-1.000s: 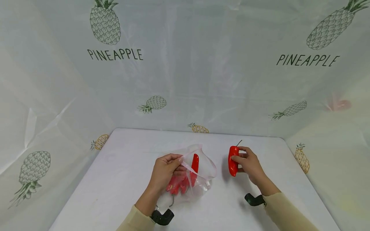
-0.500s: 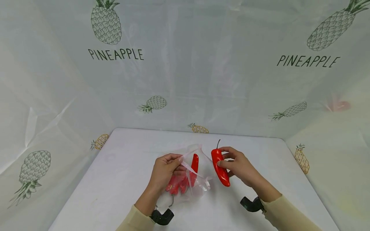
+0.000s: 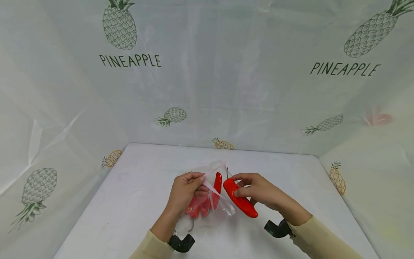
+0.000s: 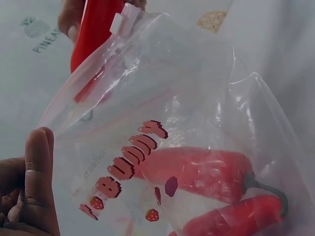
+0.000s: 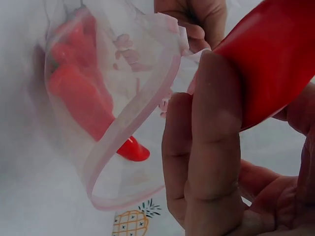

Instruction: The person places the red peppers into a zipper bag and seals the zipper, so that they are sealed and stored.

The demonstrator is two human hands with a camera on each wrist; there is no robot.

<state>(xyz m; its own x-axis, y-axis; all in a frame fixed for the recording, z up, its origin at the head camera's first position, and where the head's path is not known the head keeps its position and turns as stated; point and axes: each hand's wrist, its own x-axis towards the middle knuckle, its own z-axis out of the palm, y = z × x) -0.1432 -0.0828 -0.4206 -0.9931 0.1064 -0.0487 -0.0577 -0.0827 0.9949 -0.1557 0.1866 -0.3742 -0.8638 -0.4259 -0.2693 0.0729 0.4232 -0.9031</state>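
Note:
My left hand pinches the pink-edged mouth of a clear zip bag and holds it up. Several red chili peppers lie inside the bag, seen through its printed plastic. One of them pokes its tip toward the opening. In my right hand is another large red chili pepper, gripped between thumb and fingers, tilted with its dark stem pointing up and away. This pepper is at the right side of the bag mouth; whether it touches the plastic I cannot tell.
A white table lies under the bag. Pineapple-printed sheeting rises behind it and at both sides. Dark wrist mounts sit on both forearms. A blurred red shape shows through the right sheet.
My right hand has moved left with the chili pepper, from well right of the bag to its mouth, and the pepper has tilted. My left hand keeps its place on the bag edge.

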